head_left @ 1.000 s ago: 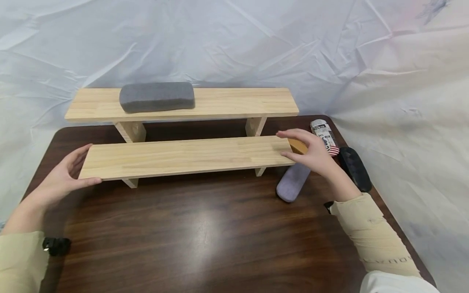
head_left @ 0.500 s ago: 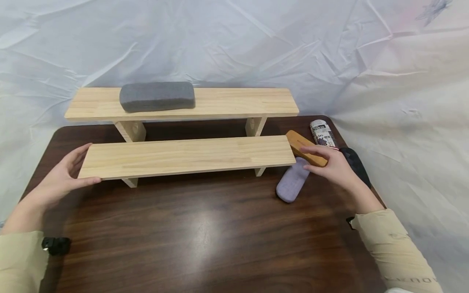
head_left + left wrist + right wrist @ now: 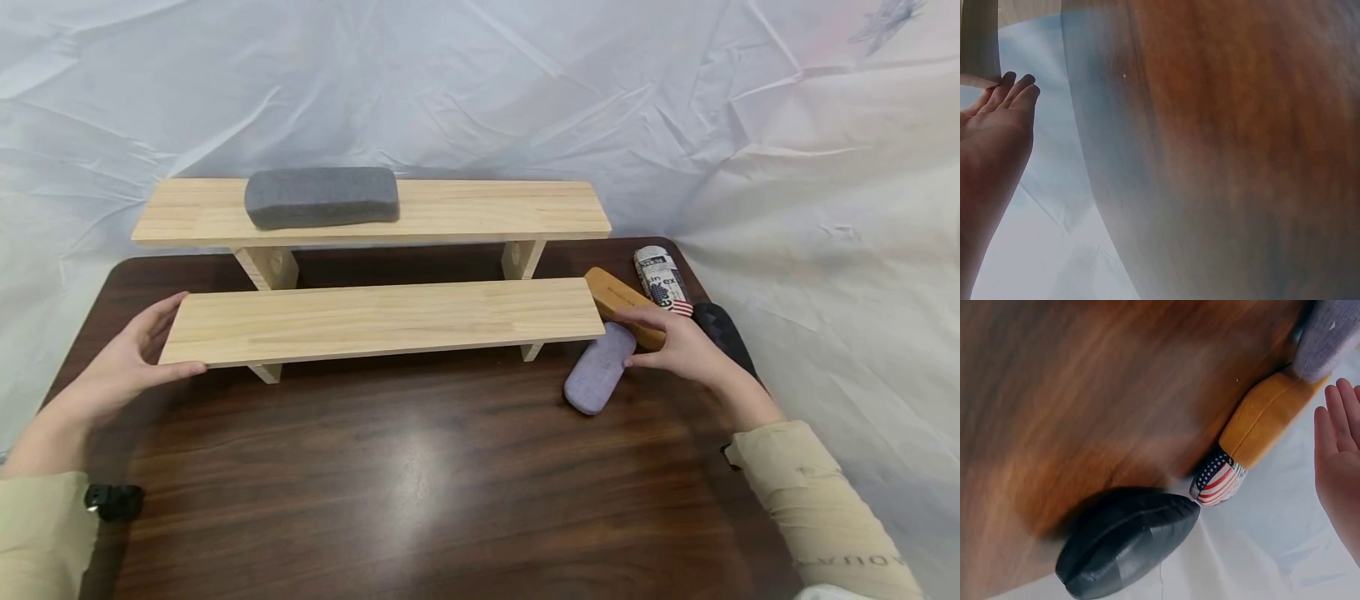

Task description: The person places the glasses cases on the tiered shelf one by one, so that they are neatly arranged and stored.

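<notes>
In the head view, my left hand (image 3: 123, 362) grips the left end of the lower pale wooden shelf board (image 3: 382, 321), thumb along the front edge and fingers at the back. The left wrist view shows those fingers (image 3: 1017, 94) against the board's end. My right hand (image 3: 678, 350) hovers off the board's right end, its fingers spread over an orange-tan glasses case (image 3: 615, 293). Its thumb points at the right side of a lavender-grey glasses case (image 3: 596, 379). The right hand covers part of the orange-tan case and holds nothing.
A grey glasses case (image 3: 322, 198) lies on the upper board (image 3: 495, 204) behind. At the right table edge are a newsprint-and-flag patterned case (image 3: 660, 275) and a black case (image 3: 722, 329). White sheeting (image 3: 480, 92) hangs behind the dark wooden table (image 3: 420, 500).
My right hand has left the board's right end and moved right, over the glasses cases, uncovering more of the orange-tan one. The left hand stays at the board's left end.
</notes>
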`<state>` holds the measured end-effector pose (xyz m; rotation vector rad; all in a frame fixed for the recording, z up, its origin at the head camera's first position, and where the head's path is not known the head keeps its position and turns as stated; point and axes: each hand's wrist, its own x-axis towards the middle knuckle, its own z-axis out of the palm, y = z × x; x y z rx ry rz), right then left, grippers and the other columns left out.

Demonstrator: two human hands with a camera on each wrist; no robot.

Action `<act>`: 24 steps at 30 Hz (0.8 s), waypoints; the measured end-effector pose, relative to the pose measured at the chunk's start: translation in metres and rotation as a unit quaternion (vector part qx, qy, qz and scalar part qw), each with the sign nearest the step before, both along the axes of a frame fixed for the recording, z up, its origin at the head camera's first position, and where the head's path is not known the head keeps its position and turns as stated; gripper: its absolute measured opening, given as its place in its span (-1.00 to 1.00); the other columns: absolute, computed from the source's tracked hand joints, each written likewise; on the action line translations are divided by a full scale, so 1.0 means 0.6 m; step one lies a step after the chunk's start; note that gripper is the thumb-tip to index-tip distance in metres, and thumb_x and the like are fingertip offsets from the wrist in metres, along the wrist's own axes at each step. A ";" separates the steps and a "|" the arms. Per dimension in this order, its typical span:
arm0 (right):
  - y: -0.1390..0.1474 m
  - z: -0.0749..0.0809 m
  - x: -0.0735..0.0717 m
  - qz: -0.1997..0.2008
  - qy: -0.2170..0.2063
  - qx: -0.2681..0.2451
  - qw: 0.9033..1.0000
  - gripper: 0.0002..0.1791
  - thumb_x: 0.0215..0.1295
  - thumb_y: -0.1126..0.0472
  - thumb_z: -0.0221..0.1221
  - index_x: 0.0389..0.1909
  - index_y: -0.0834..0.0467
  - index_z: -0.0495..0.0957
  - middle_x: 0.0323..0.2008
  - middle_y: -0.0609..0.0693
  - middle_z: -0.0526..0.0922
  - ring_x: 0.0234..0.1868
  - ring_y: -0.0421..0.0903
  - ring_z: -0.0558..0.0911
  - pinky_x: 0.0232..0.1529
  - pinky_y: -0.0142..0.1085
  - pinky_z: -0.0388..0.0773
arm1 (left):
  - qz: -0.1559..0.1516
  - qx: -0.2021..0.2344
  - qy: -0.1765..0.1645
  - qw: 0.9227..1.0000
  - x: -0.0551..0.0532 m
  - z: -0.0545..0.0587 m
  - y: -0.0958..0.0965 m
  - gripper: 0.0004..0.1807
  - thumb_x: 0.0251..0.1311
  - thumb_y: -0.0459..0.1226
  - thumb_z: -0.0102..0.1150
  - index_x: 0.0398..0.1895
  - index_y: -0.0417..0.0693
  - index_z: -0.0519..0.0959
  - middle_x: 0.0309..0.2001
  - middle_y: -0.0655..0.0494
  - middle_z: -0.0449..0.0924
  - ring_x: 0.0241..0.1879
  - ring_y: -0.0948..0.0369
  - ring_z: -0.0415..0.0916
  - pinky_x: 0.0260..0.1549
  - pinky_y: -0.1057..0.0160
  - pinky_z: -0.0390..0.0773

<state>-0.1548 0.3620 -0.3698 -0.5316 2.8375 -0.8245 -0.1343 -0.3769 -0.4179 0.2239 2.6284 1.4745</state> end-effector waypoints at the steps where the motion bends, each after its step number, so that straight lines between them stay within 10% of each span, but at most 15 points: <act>1: 0.000 0.001 -0.001 0.003 -0.001 0.007 1.000 -0.17 0.12 0.30 0.59 0.44 0.28 0.50 0.42 0.32 0.52 0.47 0.36 0.42 0.42 0.31 0.37 | 0.000 0.000 0.000 1.000 0.000 0.000 0.000 0.16 0.38 -0.48 0.31 0.78 0.10 -0.28 0.77 0.13 -0.29 0.47 0.62 -0.03 0.15 0.79 0.16; 24: -0.016 -0.006 -0.017 0.073 -0.002 0.112 0.991 0.03 -0.01 0.29 0.65 0.51 0.33 0.38 0.47 0.36 0.46 0.47 0.38 0.40 0.39 0.29 0.45 | 0.000 0.001 -0.001 1.000 -0.001 -0.001 -0.003 0.15 0.37 -0.49 0.31 0.78 0.13 -0.26 0.75 0.22 -0.22 0.43 0.67 0.00 0.15 0.79 0.17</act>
